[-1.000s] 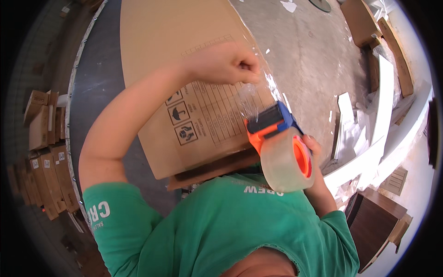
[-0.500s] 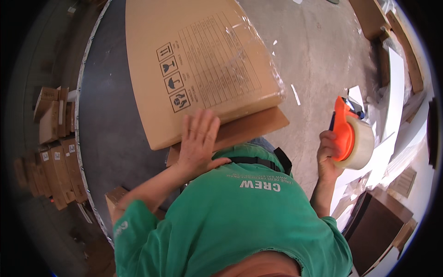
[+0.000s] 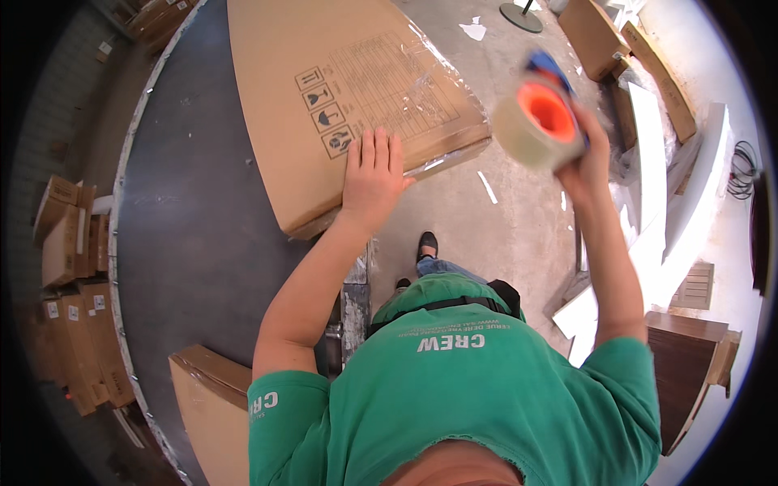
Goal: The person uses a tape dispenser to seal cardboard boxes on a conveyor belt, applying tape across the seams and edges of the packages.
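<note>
A large flat cardboard box (image 3: 284, 105) with printed handling symbols lies on a dark table (image 3: 186, 243). Shiny clear tape runs along its right edge and near end. My left hand (image 3: 373, 180) rests flat on the near end of the box, fingers stretched out. Off to the right, raised beside the box, my right hand (image 3: 585, 158) grips a tape dispenser (image 3: 545, 109) with an orange hub, a blue part and a thick roll of clear tape. The dispenser is smeared by motion, and its front end cannot be made out.
Another cardboard box (image 3: 212, 397) lies at the table's near end. Stacked boxes (image 3: 93, 340) stand beyond the table on the left. White panels (image 3: 644, 186), plastic wrap and a dark brown cabinet (image 3: 681, 364) line the right side. Paper scraps (image 3: 474, 31) litter the floor.
The right hand has raised the tape dispenser and brought it towards the box, turning it. The box's open near flap now appears folded shut. My left hand has moved slightly up and right.
</note>
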A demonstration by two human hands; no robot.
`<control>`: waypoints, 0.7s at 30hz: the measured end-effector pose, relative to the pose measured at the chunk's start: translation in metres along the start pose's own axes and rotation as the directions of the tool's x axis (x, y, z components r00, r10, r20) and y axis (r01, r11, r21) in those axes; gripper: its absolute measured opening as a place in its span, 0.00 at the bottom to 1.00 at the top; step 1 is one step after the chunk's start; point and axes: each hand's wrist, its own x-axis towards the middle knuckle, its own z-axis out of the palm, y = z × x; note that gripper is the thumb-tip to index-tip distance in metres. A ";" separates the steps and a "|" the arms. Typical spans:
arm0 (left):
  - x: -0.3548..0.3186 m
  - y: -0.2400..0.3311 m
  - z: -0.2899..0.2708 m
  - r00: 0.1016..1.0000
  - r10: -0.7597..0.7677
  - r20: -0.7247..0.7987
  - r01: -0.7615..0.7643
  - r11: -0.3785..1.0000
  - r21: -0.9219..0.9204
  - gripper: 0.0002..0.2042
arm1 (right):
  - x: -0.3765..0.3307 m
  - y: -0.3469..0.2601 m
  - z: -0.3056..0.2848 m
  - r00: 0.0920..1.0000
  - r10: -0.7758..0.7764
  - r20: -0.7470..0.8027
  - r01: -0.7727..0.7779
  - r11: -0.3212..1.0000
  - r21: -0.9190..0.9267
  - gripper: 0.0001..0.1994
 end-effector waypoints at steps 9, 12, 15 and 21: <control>0.009 -0.007 0.015 0.993 -0.012 -0.116 -0.011 0.981 -0.193 0.36 | 0.033 0.038 0.097 0.934 0.200 0.296 0.355 -0.428 -0.831 0.25; 0.013 -0.021 0.017 0.999 -0.040 -0.036 0.032 0.978 -0.206 0.34 | -0.032 0.076 0.025 0.932 0.072 0.354 0.349 -0.436 -0.830 0.28; 0.047 -0.010 0.002 0.932 0.060 0.357 0.044 0.960 -0.276 0.36 | -0.052 0.114 -0.020 0.963 0.024 0.270 0.258 -0.384 -0.886 0.29; 0.115 -0.022 0.038 0.866 0.157 0.474 -0.085 0.982 -0.170 0.58 | 0.078 0.106 0.037 0.908 0.388 0.161 0.219 -0.112 -0.969 0.21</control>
